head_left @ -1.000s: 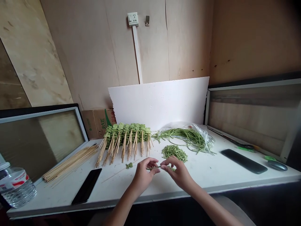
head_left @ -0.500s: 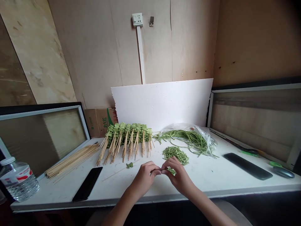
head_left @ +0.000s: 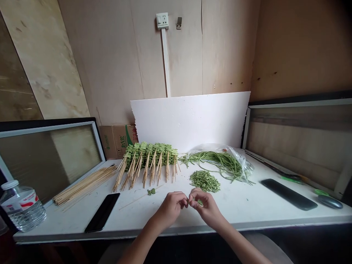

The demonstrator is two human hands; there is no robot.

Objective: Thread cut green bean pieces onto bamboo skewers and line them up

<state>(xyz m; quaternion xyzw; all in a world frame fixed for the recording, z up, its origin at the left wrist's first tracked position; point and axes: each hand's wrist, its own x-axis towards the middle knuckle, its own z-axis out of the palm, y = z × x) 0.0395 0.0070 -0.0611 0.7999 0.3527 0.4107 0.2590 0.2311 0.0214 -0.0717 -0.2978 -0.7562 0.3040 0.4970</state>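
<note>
My left hand (head_left: 172, 206) and my right hand (head_left: 205, 207) meet fingertip to fingertip above the front of the white table (head_left: 236, 216). Both are closed in a pinch; what lies between the fingertips is too small to name. A bit of green shows under my right fingers. Just behind my right hand is a pile of short cut green bean pieces (head_left: 205, 180). Left of my hands lies a thin skewer with a few bean pieces (head_left: 151, 191) on it. Behind it are stacked bean skewers (head_left: 152, 156), their sticks pointing forward.
Long green beans (head_left: 220, 161) lie in a clear plastic bag at the back right. Bare skewers (head_left: 85, 183), a black phone (head_left: 102, 212) and a water bottle (head_left: 22, 207) are on the left. At right are a dark flat device (head_left: 288, 193) and a mouse (head_left: 330, 201).
My fingers have shifted slightly at the fingertips, and less green shows in my right hand. The view has moved a little; the things on the table stay where they were.
</note>
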